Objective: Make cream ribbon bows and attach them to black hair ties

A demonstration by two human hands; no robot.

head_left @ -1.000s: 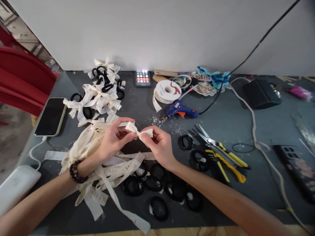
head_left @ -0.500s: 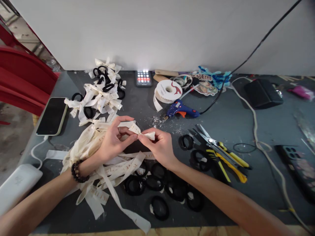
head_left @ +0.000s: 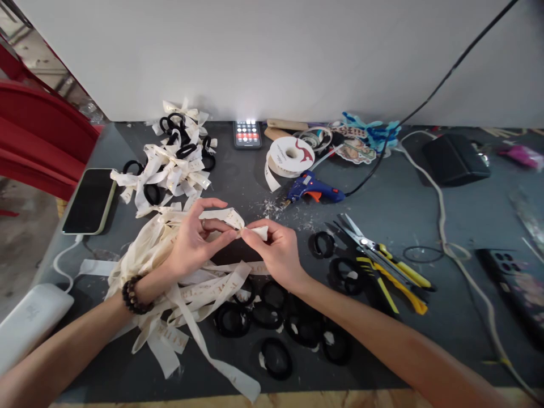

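Above the counter's middle, left hand and right hand both pinch cream ribbon; far-left corner, bowed bands look finished; toward near edge, loose ribbons, bowless black bands seemingly left

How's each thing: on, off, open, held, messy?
Held ribbon: bunched, pinched by left hand and right hand
Far phone: screen lit
Left phone: screen dark, cable plugged in
Glue gun: lying down, cord attached
Scissors: blades apart
Ribbon spool: lying flat, end loose
Ribbon pile: loose, messy
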